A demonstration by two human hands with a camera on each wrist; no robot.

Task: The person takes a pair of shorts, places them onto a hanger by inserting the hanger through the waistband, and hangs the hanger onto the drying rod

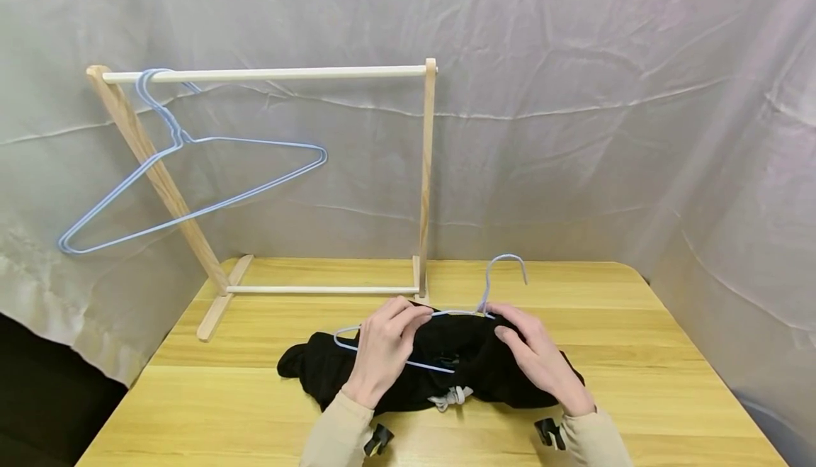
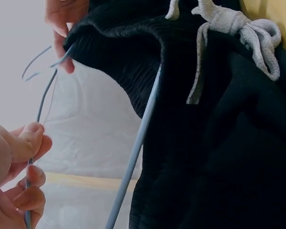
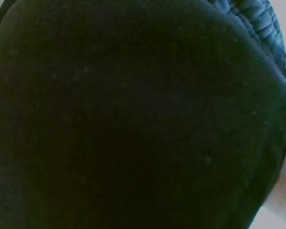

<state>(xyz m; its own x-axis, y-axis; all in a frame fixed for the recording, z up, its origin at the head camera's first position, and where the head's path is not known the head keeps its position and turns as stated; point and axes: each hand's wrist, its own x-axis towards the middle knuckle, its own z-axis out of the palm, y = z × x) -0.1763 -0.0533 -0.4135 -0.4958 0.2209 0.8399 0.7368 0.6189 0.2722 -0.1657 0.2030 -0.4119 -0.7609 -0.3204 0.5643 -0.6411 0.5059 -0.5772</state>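
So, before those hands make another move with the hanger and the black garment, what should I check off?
1. Left hand pinching the hanger: ok.
2. Right hand gripping the black garment: ok.
3. Hook free of the cloth: ok, it stands out above the garment.
4. Hanger's left end inside the garment: not ok, it shows outside.
5. Hanger's right end well seated: cannot tell, cloth hides it.
6. Spare hangers on the rail: ok, near its left end.

Three hangers, one garment, one rack, one table
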